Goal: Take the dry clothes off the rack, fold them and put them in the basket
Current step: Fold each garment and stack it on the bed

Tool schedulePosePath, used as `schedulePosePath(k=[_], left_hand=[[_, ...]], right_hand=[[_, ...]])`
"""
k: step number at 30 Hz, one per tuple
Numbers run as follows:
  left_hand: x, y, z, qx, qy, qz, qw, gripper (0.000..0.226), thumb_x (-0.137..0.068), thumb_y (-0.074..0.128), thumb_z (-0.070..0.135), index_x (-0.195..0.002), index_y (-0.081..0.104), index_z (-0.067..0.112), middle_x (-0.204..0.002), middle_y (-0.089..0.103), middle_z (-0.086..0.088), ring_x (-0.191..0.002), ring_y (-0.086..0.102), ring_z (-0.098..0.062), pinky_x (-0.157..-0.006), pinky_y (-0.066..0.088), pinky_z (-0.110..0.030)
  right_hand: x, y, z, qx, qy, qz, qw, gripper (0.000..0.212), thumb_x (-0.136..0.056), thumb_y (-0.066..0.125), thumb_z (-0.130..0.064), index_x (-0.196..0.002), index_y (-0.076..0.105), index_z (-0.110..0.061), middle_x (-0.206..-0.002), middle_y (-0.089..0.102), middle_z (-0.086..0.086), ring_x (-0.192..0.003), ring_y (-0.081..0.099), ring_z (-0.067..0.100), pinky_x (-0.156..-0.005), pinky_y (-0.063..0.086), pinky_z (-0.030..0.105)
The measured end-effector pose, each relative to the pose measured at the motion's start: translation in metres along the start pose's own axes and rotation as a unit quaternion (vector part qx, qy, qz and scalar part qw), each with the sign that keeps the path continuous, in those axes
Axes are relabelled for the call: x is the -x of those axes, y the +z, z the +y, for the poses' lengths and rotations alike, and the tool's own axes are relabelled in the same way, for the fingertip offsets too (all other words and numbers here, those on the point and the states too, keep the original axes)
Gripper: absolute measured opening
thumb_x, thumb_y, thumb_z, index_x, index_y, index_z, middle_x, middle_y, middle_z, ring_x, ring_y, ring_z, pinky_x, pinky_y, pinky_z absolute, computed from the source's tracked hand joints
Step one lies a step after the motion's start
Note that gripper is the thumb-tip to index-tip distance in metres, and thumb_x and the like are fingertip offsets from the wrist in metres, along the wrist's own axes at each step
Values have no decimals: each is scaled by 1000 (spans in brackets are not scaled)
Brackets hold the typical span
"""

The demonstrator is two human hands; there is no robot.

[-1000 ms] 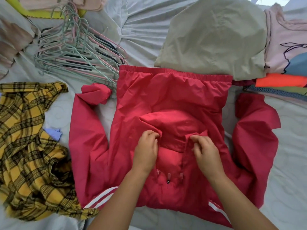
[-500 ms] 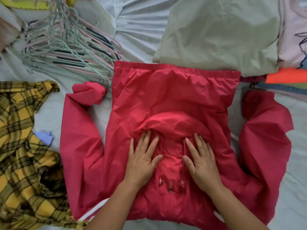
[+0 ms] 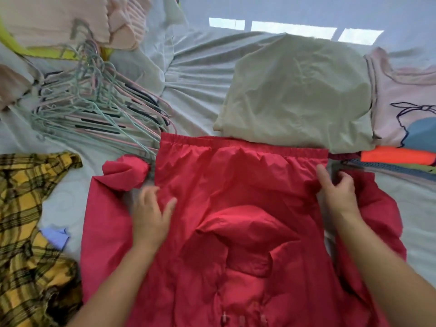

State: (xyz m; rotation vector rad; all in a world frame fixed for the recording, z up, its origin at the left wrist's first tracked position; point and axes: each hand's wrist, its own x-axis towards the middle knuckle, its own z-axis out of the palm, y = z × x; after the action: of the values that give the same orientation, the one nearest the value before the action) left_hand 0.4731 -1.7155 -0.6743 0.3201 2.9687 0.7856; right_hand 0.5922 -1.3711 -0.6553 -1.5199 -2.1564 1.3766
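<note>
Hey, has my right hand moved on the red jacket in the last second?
Yes. The right hand left the hood at the middle of the red jacket and went outward to its right edge, near the elastic hem.

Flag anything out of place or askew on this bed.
The red windbreaker jacket lies spread out, but its sleeve cuff on the person's left is bunched into a ball beside the tangled pile of pastel clothes hangers. The yellow plaid shirt lies crumpled and unfolded at the left edge. Nothing looks torn or spilled.
</note>
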Motion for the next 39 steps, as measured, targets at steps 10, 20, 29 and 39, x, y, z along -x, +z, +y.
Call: schedulePosePath(k=[10,20,29,39], left_hand=[[-109,-5,11,348,-158,-31,923,12,-88,58,2,-96,63,10,-79,61,4,-63,56,7,-66,47,-12],[-33,18,12,1,213,-13,977,45,-85,48,34,-125,46,14,-132,50,-16,-125,38,-26,-102,30,-40],[-145,41,33,-294,179,-167,924,61,-93,33,56,-143,35,20,-152,30,0,-133,30,-26,-102,22,-39],[95,2,-46,-122,136,-150,972,60,-93,14,62,-145,22,32,-158,9,7,-144,6,-7,-112,11,-34]], right_hand=[[-21,-18,-28,-280,-76,-159,944,60,-27,86,-60,-78,76,-29,-76,73,-12,-66,65,-2,-65,53,14],[20,15,10,110,-294,127,941,47,-89,47,-34,-118,52,3,-123,49,25,-117,41,31,-105,25,29],[-24,45,19,389,-267,-53,880,76,-81,18,-60,-140,43,-18,-142,45,15,-128,39,40,-106,24,49],[53,19,97,293,-283,0,913,67,-95,17,-58,-143,31,-14,-150,28,18,-132,28,33,-108,20,41]])
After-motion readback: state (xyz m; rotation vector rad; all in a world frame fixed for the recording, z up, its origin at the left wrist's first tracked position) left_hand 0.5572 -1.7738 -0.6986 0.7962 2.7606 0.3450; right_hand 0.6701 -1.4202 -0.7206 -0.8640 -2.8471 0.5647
